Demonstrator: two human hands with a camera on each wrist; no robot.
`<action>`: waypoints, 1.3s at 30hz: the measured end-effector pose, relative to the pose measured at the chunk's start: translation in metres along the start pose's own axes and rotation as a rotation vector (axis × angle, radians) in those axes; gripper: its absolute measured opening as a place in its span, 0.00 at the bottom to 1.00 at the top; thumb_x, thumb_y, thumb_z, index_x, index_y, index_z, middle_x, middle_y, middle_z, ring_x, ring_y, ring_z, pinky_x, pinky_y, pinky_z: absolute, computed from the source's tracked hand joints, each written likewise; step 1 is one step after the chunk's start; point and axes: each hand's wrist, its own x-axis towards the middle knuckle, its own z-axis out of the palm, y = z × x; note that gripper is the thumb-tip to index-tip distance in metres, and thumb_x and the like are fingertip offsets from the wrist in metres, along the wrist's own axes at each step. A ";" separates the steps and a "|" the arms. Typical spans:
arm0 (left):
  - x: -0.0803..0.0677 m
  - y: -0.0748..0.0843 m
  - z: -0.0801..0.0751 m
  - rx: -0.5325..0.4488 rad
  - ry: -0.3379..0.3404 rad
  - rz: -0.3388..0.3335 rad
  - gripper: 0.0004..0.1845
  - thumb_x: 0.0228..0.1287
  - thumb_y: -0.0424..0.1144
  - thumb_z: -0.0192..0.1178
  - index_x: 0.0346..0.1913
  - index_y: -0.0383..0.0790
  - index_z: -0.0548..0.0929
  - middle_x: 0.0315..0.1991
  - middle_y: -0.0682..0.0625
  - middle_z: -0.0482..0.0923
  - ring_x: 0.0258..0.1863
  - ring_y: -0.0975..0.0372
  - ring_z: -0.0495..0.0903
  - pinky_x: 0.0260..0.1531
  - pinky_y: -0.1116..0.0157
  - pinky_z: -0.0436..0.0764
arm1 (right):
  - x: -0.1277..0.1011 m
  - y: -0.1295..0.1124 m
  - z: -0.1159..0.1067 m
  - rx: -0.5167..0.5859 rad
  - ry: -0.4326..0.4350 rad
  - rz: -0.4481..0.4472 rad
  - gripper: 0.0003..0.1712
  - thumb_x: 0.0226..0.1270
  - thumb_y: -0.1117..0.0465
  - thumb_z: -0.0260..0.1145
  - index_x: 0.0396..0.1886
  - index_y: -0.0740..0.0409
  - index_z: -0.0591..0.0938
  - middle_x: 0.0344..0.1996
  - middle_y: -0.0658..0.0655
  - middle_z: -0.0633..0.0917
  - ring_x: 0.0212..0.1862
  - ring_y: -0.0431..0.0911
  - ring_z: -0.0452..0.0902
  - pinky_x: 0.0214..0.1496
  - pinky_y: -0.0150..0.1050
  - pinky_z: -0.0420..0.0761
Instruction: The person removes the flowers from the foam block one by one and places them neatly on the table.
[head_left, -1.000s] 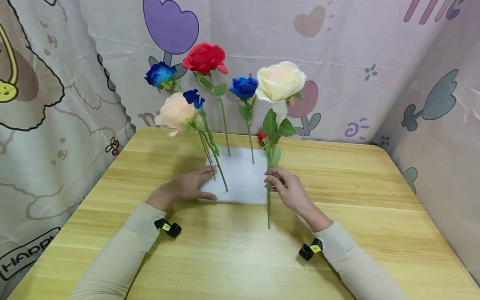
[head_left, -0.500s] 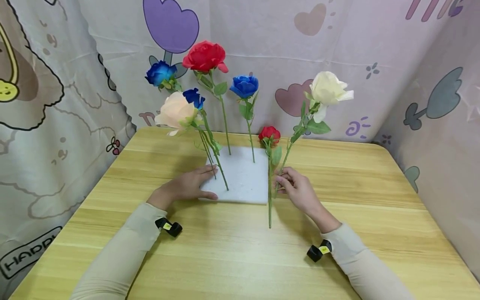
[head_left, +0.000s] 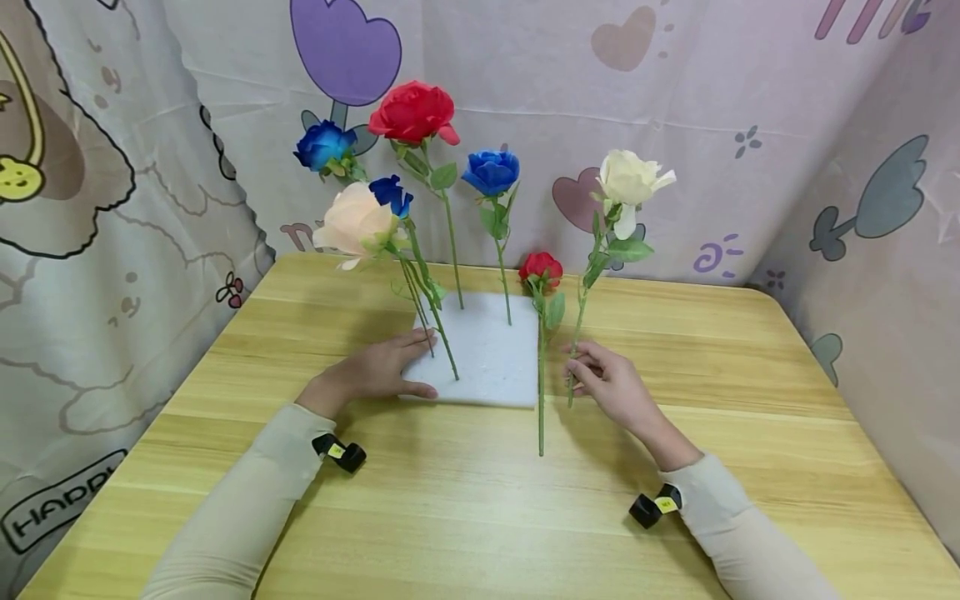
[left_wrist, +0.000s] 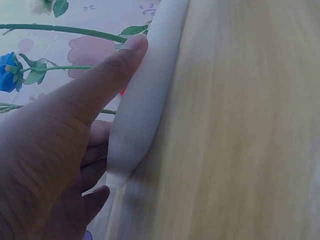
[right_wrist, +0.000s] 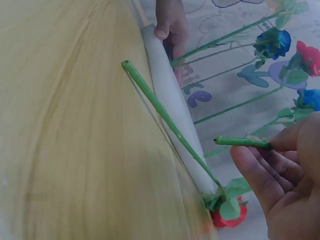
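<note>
- The white rose (head_left: 628, 177) is pinched by its stem in the right hand (head_left: 615, 387).
- The foam block (head_left: 487, 354) is pressed flat by the left hand (head_left: 375, 373), fingers spread.

I see a white foam block (head_left: 487, 354) on the light yellow wooden table (head_left: 480, 500), with red, blue, peach and cream roses on green stems, before a pale cartoon-printed curtain (head_left: 750, 100).

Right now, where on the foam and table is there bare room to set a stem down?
Bare: the foam's front-right patch, and the table right of the right hand. Crowded: the foam's back and left, with stems and the left hand.
</note>
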 end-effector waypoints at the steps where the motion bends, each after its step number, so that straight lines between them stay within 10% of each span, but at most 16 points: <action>1: 0.000 0.000 0.000 0.001 0.000 0.000 0.58 0.52 0.78 0.53 0.76 0.39 0.57 0.77 0.49 0.48 0.75 0.55 0.48 0.72 0.56 0.55 | -0.001 0.000 -0.001 0.000 -0.001 0.005 0.16 0.75 0.65 0.58 0.58 0.68 0.76 0.38 0.68 0.84 0.35 0.52 0.83 0.35 0.38 0.86; 39: 0.000 0.003 -0.003 -0.030 -0.007 -0.012 0.59 0.52 0.77 0.55 0.76 0.37 0.56 0.77 0.47 0.48 0.75 0.54 0.48 0.72 0.56 0.54 | -0.024 0.017 -0.013 0.143 -0.196 0.232 0.28 0.72 0.71 0.58 0.67 0.74 0.61 0.43 0.68 0.80 0.39 0.55 0.82 0.39 0.45 0.86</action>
